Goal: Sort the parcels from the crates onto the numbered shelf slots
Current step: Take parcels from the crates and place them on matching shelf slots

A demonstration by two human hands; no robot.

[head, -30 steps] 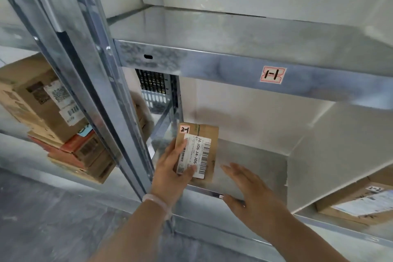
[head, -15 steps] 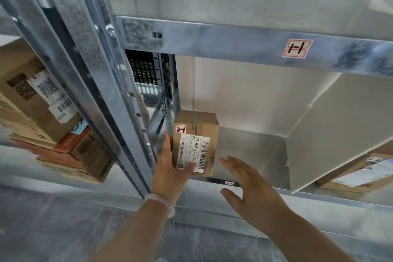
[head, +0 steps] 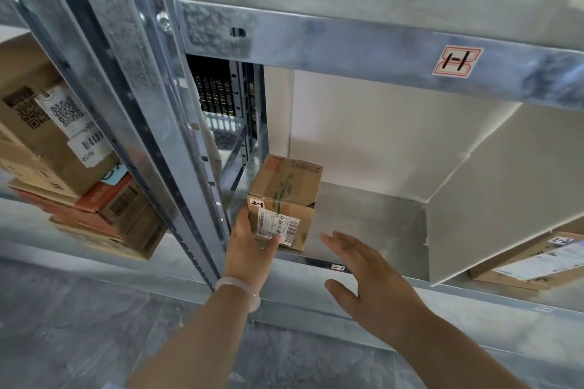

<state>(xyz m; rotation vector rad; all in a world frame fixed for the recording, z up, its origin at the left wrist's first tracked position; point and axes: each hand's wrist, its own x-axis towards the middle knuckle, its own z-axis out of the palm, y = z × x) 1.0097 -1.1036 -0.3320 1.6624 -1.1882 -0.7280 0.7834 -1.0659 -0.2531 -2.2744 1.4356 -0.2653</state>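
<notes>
We see our left hand [head: 249, 249] holding the small brown box [head: 284, 196] by its front left corner, thumb on the white label, as the box sits on the grey metal shelf [head: 363, 218], and our right hand [head: 373, 281] is flat and wide just right of the box.

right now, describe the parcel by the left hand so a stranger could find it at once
Look at the metal rack, the shelf below the beam tagged 1-1. At its left end stands a small cardboard box held by the left hand. It is alone in that slot, with a red-edged 2-1 sticker above a white barcode label.
</notes>
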